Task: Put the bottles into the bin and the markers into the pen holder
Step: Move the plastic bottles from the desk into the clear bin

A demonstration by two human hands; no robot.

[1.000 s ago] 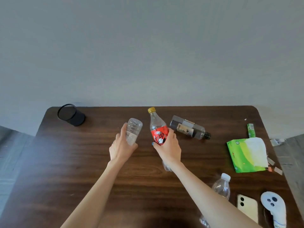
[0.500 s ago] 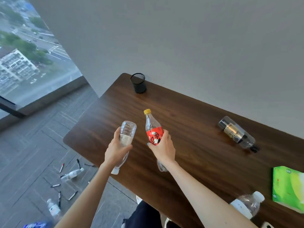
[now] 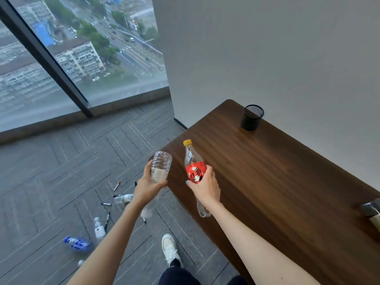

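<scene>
At right edge, cropped dark bottle (image 3: 373,212)

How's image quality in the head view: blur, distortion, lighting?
Head view: daylight from the window, soft, no hard shadows; wide-angle bend shows in the window frame and table edge; left hand with clear bottle and right hand with red-label bottle fairly sharp; floor markers small and soft.

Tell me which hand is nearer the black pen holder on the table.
Right. The right hand grips the red-labelled bottle over the table, below-left of the pen holder. The left hand, holding the clear bottle, hangs farther left, off the table's edge.
</scene>
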